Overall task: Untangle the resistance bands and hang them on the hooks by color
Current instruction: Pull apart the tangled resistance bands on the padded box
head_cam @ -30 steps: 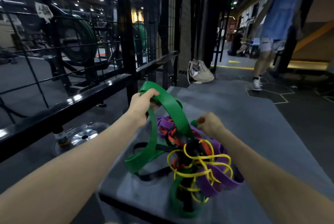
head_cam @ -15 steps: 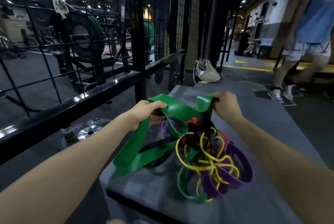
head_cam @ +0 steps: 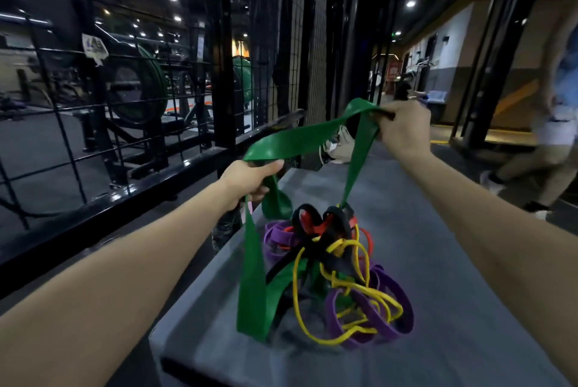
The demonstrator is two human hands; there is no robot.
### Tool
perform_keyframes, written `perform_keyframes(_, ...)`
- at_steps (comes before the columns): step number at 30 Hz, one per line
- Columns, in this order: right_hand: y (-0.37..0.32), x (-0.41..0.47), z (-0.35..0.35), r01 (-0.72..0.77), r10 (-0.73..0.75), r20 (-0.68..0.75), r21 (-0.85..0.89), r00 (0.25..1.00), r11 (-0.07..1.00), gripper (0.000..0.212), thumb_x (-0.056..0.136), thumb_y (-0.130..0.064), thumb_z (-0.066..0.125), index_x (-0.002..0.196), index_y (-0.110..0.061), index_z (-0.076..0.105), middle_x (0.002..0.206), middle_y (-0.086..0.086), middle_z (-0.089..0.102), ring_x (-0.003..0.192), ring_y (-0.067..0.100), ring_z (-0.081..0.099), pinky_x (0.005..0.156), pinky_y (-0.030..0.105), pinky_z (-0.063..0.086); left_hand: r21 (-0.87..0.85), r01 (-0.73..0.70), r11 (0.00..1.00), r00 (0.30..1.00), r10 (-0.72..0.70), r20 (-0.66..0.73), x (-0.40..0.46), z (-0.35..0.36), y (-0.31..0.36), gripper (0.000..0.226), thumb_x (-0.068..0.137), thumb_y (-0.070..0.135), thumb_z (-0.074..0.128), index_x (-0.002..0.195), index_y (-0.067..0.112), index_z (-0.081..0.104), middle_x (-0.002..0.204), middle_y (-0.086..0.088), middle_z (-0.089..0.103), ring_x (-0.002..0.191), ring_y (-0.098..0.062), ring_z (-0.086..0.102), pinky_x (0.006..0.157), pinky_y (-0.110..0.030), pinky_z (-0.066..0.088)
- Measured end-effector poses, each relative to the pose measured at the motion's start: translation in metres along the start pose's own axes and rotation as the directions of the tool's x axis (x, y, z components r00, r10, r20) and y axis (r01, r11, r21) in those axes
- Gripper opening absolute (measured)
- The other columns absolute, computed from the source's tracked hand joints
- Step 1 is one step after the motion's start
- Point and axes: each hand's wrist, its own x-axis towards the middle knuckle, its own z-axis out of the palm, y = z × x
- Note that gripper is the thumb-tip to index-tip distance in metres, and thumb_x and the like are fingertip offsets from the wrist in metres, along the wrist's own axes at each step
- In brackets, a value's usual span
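Above the tangle, both hands — left [head_cam: 250, 180], right [head_cam: 403, 127] — grip the green band [head_cam: 306, 139].

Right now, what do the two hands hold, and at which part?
Both hold the wide green band: the left hand grips a lower part of its loop, the right hand pinches its raised top fold.

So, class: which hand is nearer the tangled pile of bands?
Left. The left hand grips the green band just above-left of the pile; the right hand holds it raised higher.
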Motion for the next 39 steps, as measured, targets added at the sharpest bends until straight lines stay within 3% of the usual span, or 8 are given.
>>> perform_keyframes(7,0.007,-0.042,0.029,-0.1,0.112,0.286,-0.057,0.952,0.993,0.017,0.085,-0.009,0.064,0.078,0.005,0.07,0.079,0.02,0.069,0.072,0.029,0.068,0.07,0.037,0.057,-0.259,0.251,0.933,0.967,-0.233,0.1,-0.01,0.04,-0.014,0.046,0.065,0.01,0.083,0.102,-0.004,0.058,0.098,-0.016,0.065,0.089,-0.027,0.063,0.079,-0.036,0.054)
perform_keyframes(10,-0.003,-0.053,0.04,-0.143,0.131,0.384,0.002,0.914,0.99,0.018,0.086,-0.005,0.062,0.069,0.0,0.066,0.077,0.015,0.068,0.073,0.029,0.069,0.071,0.038,0.058,-0.198,0.243,0.95,0.952,-0.195,0.235,-0.017,0.064,-0.029,0.013,0.076,-0.006,0.068,0.083,0.003,0.062,0.076,-0.007,0.068,0.067,-0.017,0.065,0.067,-0.026,0.056)
perform_keyframes(17,-0.02,-0.078,0.065,-0.105,0.041,0.546,0.087,0.837,0.991,0.019,0.082,-0.021,0.071,0.079,-0.002,0.072,0.074,0.011,0.07,0.066,0.023,0.067,0.073,0.036,0.058,-0.129,0.214,0.968,0.966,-0.19,0.174,-0.023,0.102,-0.051,0.032,0.09,0.014,0.059,0.12,0.002,0.054,0.111,-0.012,0.063,0.086,-0.023,0.059,0.075,-0.035,0.05)
perform_keyframes(23,0.029,-0.094,0.071,-0.153,0.133,0.551,-0.011,0.824,0.988,0.016,0.085,-0.012,0.065,0.096,-0.003,0.072,0.096,0.014,0.072,0.085,0.021,0.064,0.089,0.036,0.051,-0.323,0.337,0.884,0.941,-0.331,0.077,-0.014,0.077,-0.073,0.008,0.092,0.011,0.056,0.085,0.008,0.057,0.055,0.0,0.066,0.043,-0.01,0.062,0.042,-0.02,0.051)
perform_keyframes(26,0.057,-0.113,0.071,-0.123,0.16,0.73,-0.104,0.665,0.987,0.023,0.081,-0.004,0.064,0.103,-0.002,0.07,0.101,0.016,0.07,0.097,0.028,0.065,0.085,0.034,0.05,-0.353,0.346,0.869,0.934,-0.353,0.046,-0.011,0.063,-0.073,0.039,0.089,0.016,0.062,0.125,0.011,0.05,0.106,-0.008,0.069,0.089,-0.019,0.068,0.075,-0.03,0.055)
perform_keyframes(29,0.062,-0.132,0.072,-0.091,0.09,0.841,-0.049,0.534,0.995,0.028,0.082,-0.011,0.068,0.108,-0.003,0.065,0.101,0.01,0.067,0.091,0.023,0.06,0.077,0.028,0.045,-0.364,0.335,0.869,0.939,-0.34,0.054,-0.012,0.057,-0.067,0.046,0.088,0.016,0.064,0.13,0.009,0.048,0.106,-0.009,0.067,0.071,-0.015,0.064,0.056,-0.027,0.054)
perform_keyframes(35,0.055,-0.135,0.077,-0.664,0.046,0.833,0.403,0.551,0.63,0.016,0.09,-0.003,0.056,0.102,-0.009,0.064,0.09,0.0,0.069,0.08,0.007,0.066,0.076,0.017,0.053,-0.535,0.273,0.8,0.949,-0.315,0.014,-0.012,0.058,-0.069,0.07,0.085,0.02,0.066,0.146,0.023,0.031,0.072,-0.007,0.07,0.053,-0.014,0.069,0.04,-0.022,0.05)
perform_keyframes(39,0.048,-0.131,0.09,-0.575,0.126,0.737,0.395,0.664,0.716,0.01,0.084,0.001,0.063,0.085,-0.009,0.062,0.079,0.005,0.065,0.064,0.007,0.063,0.074,0.022,0.054,-0.5,0.288,0.817,0.957,-0.261,0.124,-0.026,0.07,-0.067,0.028,0.089,0.023,0.061,0.111,0.006,0.058,0.082,-0.007,0.069,0.069,-0.019,0.068,0.06,-0.028,0.055)
